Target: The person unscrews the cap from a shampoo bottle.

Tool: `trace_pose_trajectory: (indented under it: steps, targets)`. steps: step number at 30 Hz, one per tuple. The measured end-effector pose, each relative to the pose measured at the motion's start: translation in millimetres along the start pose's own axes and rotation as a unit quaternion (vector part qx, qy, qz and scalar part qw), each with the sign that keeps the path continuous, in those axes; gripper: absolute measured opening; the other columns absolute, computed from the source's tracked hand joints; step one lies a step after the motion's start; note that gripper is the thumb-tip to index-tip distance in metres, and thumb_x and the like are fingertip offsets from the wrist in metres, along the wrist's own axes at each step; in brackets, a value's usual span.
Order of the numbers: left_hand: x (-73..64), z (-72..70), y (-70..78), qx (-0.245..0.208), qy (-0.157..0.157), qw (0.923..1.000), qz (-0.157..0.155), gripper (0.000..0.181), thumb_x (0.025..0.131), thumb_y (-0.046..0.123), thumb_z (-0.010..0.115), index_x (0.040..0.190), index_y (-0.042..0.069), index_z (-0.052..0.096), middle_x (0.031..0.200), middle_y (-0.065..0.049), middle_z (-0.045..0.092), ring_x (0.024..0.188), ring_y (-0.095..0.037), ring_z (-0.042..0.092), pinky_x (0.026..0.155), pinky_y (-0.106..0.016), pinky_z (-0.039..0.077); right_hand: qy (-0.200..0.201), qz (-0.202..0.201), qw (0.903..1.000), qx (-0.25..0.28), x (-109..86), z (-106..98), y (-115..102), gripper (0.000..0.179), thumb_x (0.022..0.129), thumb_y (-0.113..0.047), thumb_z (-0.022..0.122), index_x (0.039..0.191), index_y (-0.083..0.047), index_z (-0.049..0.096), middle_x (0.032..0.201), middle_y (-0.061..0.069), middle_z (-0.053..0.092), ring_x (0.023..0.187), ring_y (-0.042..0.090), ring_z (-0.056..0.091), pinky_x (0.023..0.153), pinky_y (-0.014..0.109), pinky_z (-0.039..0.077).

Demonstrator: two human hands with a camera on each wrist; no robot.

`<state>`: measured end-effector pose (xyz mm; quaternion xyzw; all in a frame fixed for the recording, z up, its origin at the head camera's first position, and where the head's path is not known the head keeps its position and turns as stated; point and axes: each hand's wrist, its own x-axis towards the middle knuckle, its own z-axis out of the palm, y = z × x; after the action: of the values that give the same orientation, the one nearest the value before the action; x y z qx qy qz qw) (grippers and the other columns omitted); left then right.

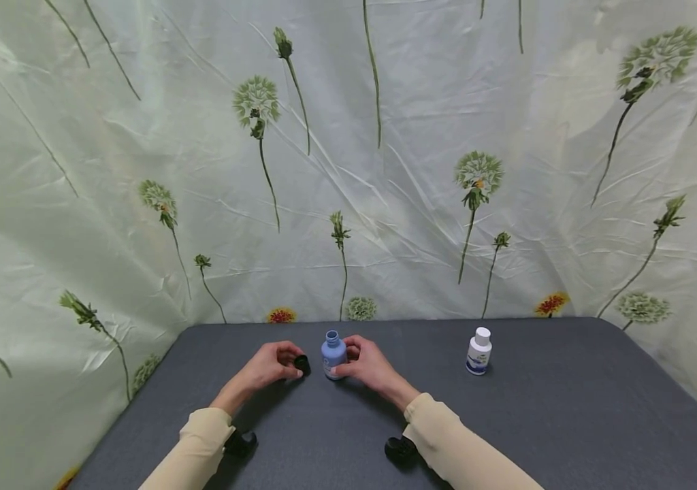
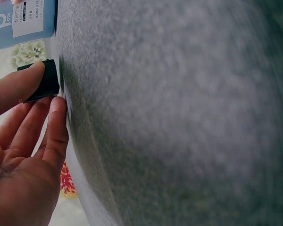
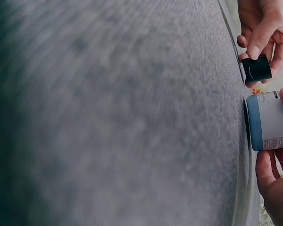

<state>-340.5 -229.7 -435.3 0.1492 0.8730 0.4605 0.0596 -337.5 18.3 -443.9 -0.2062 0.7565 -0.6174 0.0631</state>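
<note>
A small black cap [image 1: 302,365] is pinched between the thumb and fingers of my left hand [image 1: 273,364], low over the table. Its side shows up close in the left wrist view, where the black cap [image 2: 46,81] sits under the thumb. Just to its right stands a blue bottle [image 1: 333,354], upright, with its neck uncovered. My right hand [image 1: 369,367] grips this bottle from the right side, thumb in front and fingers behind. A pale printed label on the blue bottle [image 3: 275,120] shows in the right wrist view.
A white bottle [image 1: 478,352] with a white cap and a blue-marked label stands farther right on the dark grey table [image 1: 544,415]. Behind the table hangs a pale curtain [image 1: 410,204] printed with flowers. Black wrist devices lie under both cuffs.
</note>
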Motion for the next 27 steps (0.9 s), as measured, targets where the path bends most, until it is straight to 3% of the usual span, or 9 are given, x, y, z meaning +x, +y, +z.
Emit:
trace_pose_trajectory:
  steps: [15, 27]
  targets:
    - [-4.1, -6.4, -2.0, 0.017, 0.018, 0.9997, -0.009, 0.030, 0.078, 0.002, 0.079, 0.105, 0.000, 0.068, 0.092, -0.007, 0.068, 0.077, -0.017, 0.060, 0.064, -0.033, 0.049, -0.006, 0.011, 0.9999, 0.007, 6.6, 5.2, 2.8, 0.047, 0.078, 0.006, 0.075, 0.120, 0.009, 0.054, 0.115, 0.023, 0.066, 0.111, 0.038, 0.060, 0.090, 0.049, 0.049]
    - [-4.0, -4.8, -5.3, 0.014, 0.021, 0.9984, -0.051, 0.032, 0.078, 0.004, 0.080, 0.107, -0.002, 0.068, 0.084, -0.005, 0.064, 0.072, -0.017, 0.057, 0.063, -0.033, 0.049, -0.001, 0.015, 0.9994, -0.032, 2.9, 5.0, 0.2, 0.048, 0.079, -0.002, 0.079, 0.120, 0.005, 0.055, 0.114, 0.017, 0.067, 0.108, 0.030, 0.060, 0.093, 0.048, 0.046]
